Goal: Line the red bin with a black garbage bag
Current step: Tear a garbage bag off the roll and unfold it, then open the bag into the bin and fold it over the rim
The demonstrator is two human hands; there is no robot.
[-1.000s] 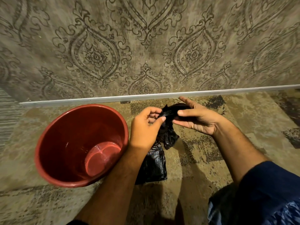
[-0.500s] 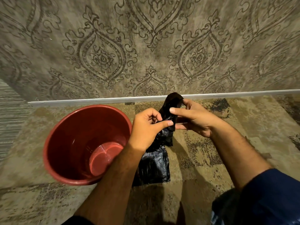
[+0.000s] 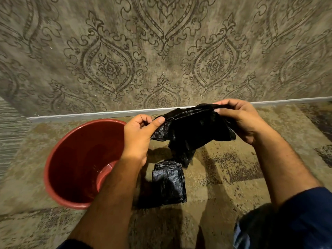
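1. The left hand and right hand are spread apart, each pinching an edge of the black garbage bag, which is stretched between them in the air (crumpled).
2. The red bin stands empty at left on the carpet.
3. A folded bag pack lies just right of the bin.

No readable text, label, brand, number or sign appears anywhere in the frame.
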